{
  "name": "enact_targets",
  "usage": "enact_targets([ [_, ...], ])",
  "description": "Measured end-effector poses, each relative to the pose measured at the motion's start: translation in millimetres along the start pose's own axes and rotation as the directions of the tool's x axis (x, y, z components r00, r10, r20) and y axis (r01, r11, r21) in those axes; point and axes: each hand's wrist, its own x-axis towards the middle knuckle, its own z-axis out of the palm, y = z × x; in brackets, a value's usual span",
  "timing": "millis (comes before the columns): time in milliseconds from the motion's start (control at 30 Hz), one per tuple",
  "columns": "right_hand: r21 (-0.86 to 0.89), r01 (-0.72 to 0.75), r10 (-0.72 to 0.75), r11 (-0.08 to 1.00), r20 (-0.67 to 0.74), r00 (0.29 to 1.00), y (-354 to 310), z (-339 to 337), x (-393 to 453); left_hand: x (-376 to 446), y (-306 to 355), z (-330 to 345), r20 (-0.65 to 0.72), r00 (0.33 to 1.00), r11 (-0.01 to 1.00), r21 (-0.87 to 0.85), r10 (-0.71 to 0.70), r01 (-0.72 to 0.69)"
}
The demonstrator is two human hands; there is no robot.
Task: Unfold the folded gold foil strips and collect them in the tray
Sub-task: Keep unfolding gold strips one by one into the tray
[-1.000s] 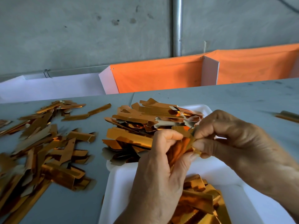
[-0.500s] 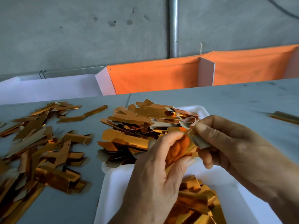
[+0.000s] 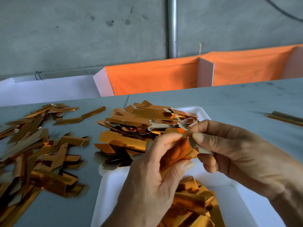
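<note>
Above the white tray [image 3: 105, 190], both hands work one gold foil strip [image 3: 178, 151]. My left hand [image 3: 152, 182] grips its lower part between thumb and fingers. My right hand [image 3: 232, 153] pinches the strip's upper flap, which curls back and shows its pale underside. A heap of gold strips [image 3: 139, 128] lies on the tray's far end and spills over its left rim. More strips [image 3: 191, 205] lie in the tray's near end, partly hidden by my left hand.
A loose spread of gold strips [image 3: 36, 154] covers the grey table [image 3: 237, 102] at the left. A couple of gold strips [image 3: 287, 117] lie at the right edge. Orange cloth panels [image 3: 152, 79] and white dividers stand behind the table, before a concrete wall.
My right hand has peeled the strip's flap further back, so its pale underside now shows. The left hand keeps its hold. The view has shifted slightly.
</note>
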Motion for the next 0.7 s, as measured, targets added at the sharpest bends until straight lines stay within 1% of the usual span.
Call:
enact_targets([
  [67,-0.041,0.001,-0.002,0.999,-0.005,1.0,-0.8,-1.3,-1.2,0.2,1.1,-0.1,0.003,1.0,0.999,-0.045,-0.008,0.008],
  [167,-0.074,0.007,-0.005,0.997,0.034,0.999,-4.4,-3.2,-3.4,-0.6,1.5,-0.6,0.012,0.999,0.996,-0.079,-0.034,0.034],
  [300,-0.223,0.046,-0.04,0.974,0.032,0.999,-6.9,-3.6,-4.5,-0.6,1.6,-1.2,0.026,0.999,0.999,-0.038,-0.033,0.034],
  [433,-0.373,0.102,-0.115,0.922,-0.014,0.993,-7.4,-0.1,-3.4,-1.0,2.1,-0.7,0.031,0.999,0.999,0.007,-0.037,0.037],
  [533,-0.443,0.118,-0.159,0.889,-0.057,0.986,-5.7,1.8,-2.7,-0.7,2.4,0.1,0.038,0.998,0.999,0.036,-0.04,0.039],
  [633,-0.458,0.112,-0.175,0.882,-0.098,0.98,-1.8,3.2,-1.4,-0.2,2.0,0.3,0.026,0.999,0.998,0.037,-0.046,0.045],
  [700,-0.366,0.092,-0.137,0.926,-0.097,0.986,-0.9,2.9,-2.2,-0.1,2.7,0.1,0.015,0.999,0.999,0.025,-0.046,0.045],
])
